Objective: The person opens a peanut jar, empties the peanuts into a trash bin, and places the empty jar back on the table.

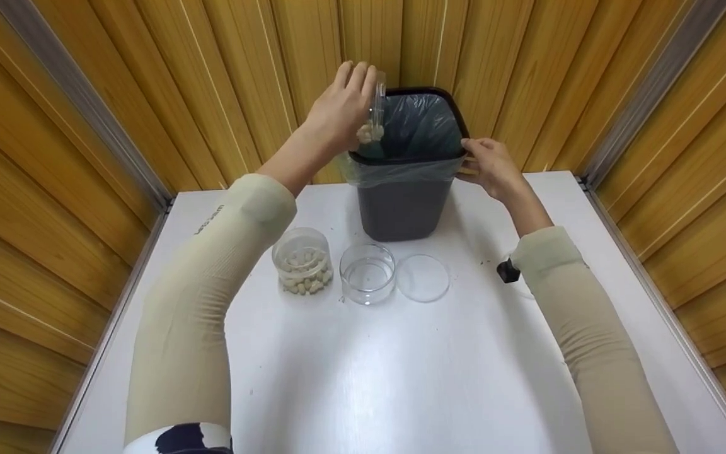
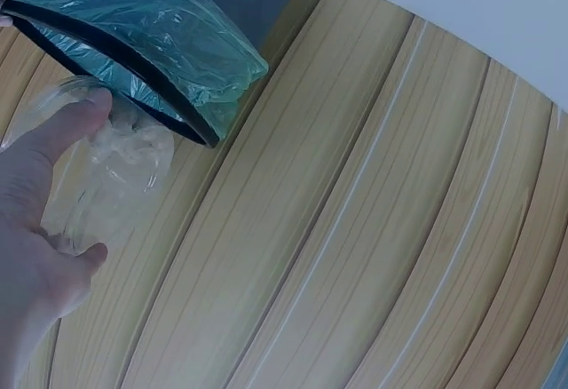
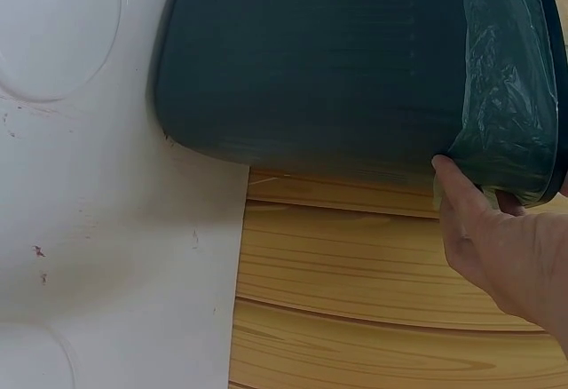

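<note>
My left hand (image 1: 341,110) grips a clear glass dish (image 1: 377,104) tipped on its side at the left rim of a grey bin (image 1: 404,208). Pale nut-like pieces (image 1: 370,133) lie in the dish's lower part. In the left wrist view the thumb and fingers of the hand (image 2: 44,202) are round the dish (image 2: 115,180), beside the bin's black rim (image 2: 115,51). My right hand (image 1: 492,165) holds the bin's right rim, over the liner bag. The right wrist view shows that hand (image 3: 506,247) with its fingers against the bag (image 3: 510,87) and bin (image 3: 302,69).
On the white table (image 1: 338,378) stand a clear jar (image 1: 303,261) of pale pieces and a clear glass bowl (image 1: 368,274). A round clear lid (image 1: 423,278) lies beside the bowl. Another clear round piece is partly hidden by my right sleeve. Wood-patterned walls (image 1: 212,94) surround the table.
</note>
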Tool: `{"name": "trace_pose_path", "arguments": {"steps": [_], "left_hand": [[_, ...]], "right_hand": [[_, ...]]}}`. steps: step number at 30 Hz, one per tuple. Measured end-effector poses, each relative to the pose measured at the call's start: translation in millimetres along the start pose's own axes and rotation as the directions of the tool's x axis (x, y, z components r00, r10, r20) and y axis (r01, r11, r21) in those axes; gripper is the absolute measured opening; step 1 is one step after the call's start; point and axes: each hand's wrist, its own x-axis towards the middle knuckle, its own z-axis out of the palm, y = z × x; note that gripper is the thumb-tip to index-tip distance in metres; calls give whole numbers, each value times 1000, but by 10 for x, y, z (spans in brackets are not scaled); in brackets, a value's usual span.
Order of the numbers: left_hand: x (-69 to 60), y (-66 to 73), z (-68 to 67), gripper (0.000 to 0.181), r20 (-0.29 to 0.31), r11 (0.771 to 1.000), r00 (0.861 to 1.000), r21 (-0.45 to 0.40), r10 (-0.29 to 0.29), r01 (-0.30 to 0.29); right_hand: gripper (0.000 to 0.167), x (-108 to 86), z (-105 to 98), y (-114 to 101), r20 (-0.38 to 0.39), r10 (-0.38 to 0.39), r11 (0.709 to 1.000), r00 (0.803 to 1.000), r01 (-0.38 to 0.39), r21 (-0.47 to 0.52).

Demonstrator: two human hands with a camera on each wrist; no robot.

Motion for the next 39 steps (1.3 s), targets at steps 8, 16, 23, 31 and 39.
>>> {"name": "trace_pose_path", "arguments": {"steps": [8, 16, 23, 31, 39], "left_hand": [[-20, -5, 38, 120, -15, 1000, 1000, -10, 9, -9], [-52, -2, 30, 117, -5, 996, 999, 73, 49, -49], [-53, -2, 49, 105, -10, 987, 996, 136, 91, -88], [-72, -12, 70, 116, -34, 988, 996, 131, 80, -75], [-77, -30, 78, 105, -58, 971, 992, 219, 112, -97]], "right_hand": [[26, 0, -3, -1, 15, 7, 1000, 1000, -7, 27], [30, 3, -2, -17, 31, 2, 1000, 1000, -2, 17], [29, 7, 2, -5, 26, 6, 1000, 1000, -7, 23], [29, 29, 17, -15, 22, 4, 1000, 1000, -4, 11], [25, 27, 34, -5, 14, 2, 1000, 1000, -2, -10]]}}
